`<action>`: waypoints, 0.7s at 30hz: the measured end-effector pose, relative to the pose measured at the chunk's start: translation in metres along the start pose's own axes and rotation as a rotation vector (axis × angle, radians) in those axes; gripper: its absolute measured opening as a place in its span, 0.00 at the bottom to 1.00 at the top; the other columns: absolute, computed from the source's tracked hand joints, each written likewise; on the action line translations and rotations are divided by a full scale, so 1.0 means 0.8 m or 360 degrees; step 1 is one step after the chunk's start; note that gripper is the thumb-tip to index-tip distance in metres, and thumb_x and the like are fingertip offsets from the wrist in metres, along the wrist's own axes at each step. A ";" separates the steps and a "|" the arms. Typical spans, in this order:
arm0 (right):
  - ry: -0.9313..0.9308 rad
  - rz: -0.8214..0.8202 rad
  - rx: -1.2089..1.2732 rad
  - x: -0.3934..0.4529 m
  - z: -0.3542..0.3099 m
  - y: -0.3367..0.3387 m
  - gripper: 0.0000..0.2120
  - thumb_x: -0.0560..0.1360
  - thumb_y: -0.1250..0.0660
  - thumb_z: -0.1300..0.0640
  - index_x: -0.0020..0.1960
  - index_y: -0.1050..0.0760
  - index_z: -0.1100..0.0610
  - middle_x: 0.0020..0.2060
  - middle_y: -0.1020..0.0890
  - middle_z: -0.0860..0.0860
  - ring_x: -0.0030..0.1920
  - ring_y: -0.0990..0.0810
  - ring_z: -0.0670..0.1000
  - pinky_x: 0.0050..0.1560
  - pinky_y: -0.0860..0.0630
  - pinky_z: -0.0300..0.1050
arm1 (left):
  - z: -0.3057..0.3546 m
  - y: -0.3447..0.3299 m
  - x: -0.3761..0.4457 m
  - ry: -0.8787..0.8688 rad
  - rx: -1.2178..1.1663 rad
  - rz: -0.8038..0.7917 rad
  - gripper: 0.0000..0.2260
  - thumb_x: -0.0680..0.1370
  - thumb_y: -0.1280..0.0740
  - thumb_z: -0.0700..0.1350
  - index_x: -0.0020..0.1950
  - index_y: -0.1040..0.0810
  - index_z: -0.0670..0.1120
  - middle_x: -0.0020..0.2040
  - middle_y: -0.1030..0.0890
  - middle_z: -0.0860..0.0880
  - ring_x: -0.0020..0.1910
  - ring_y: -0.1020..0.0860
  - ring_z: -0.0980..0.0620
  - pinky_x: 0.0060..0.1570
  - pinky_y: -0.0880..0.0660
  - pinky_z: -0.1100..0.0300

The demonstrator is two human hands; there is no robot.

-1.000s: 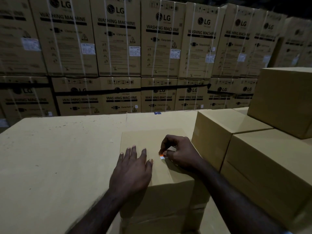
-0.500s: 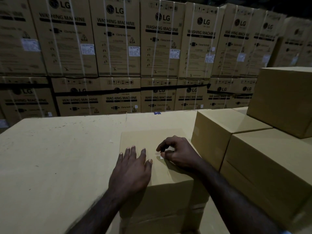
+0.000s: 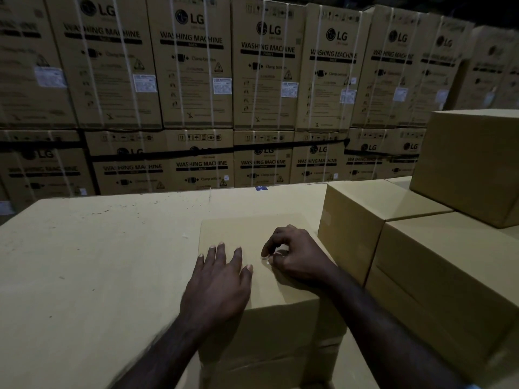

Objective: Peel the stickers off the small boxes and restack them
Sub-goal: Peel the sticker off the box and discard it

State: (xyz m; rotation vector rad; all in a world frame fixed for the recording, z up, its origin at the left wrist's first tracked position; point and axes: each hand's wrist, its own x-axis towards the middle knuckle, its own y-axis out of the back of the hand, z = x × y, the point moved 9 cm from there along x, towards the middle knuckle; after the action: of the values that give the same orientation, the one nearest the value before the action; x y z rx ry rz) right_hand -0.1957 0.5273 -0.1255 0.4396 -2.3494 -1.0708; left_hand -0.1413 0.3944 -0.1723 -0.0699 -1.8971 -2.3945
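A small plain cardboard box (image 3: 247,231) stands in front of me on a large cardboard surface (image 3: 92,262). My left hand (image 3: 219,282) lies flat on the box's top with fingers spread, holding it down. My right hand (image 3: 295,254) rests on the top to the right, thumb and forefinger pinched on a small pale sticker (image 3: 266,259) that is mostly hidden under the fingertips. To the right stand more small boxes: one (image 3: 373,203) next to my right hand, a nearer one (image 3: 449,273), and a third (image 3: 474,158) stacked on top behind.
A wall of large strapped washing machine cartons (image 3: 266,80) fills the background in two rows. The big cardboard surface stretches wide to the left of the box. A small blue mark (image 3: 261,188) sits at its far edge.
The orange and white of the sticker showed at my right fingertips a second ago; now the fingers have closed over it and only a pale sliver shows. My left hand has stayed put.
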 end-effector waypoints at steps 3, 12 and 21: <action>0.0024 0.0000 -0.0052 0.001 -0.001 -0.001 0.05 0.73 0.30 0.59 0.45 0.17 0.51 0.45 0.21 0.43 0.49 0.29 0.43 0.45 0.30 0.39 | 0.000 0.000 0.000 -0.0004 0.0006 -0.0010 0.27 0.82 0.56 0.60 0.79 0.52 0.52 0.80 0.54 0.44 0.78 0.55 0.46 0.75 0.57 0.48; -0.0016 -0.0038 -0.0018 0.000 -0.004 0.000 0.07 0.77 0.33 0.61 0.49 0.18 0.54 0.47 0.21 0.44 0.51 0.27 0.45 0.53 0.26 0.44 | 0.001 0.002 -0.001 -0.0009 0.0029 -0.0010 0.27 0.82 0.56 0.60 0.79 0.52 0.52 0.80 0.53 0.44 0.78 0.55 0.46 0.75 0.57 0.48; -0.0111 -0.0037 0.0137 -0.002 0.001 0.003 0.06 0.76 0.32 0.61 0.49 0.18 0.52 0.46 0.23 0.42 0.50 0.27 0.40 0.47 0.31 0.32 | 0.003 0.004 -0.003 -0.0013 0.0017 -0.0003 0.27 0.82 0.56 0.60 0.79 0.52 0.52 0.80 0.53 0.44 0.78 0.55 0.46 0.75 0.57 0.49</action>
State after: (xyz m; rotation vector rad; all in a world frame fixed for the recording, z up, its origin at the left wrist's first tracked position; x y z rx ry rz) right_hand -0.1954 0.5303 -0.1247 0.4696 -2.4646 -1.0136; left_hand -0.1389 0.3958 -0.1687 -0.0777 -1.9140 -2.3886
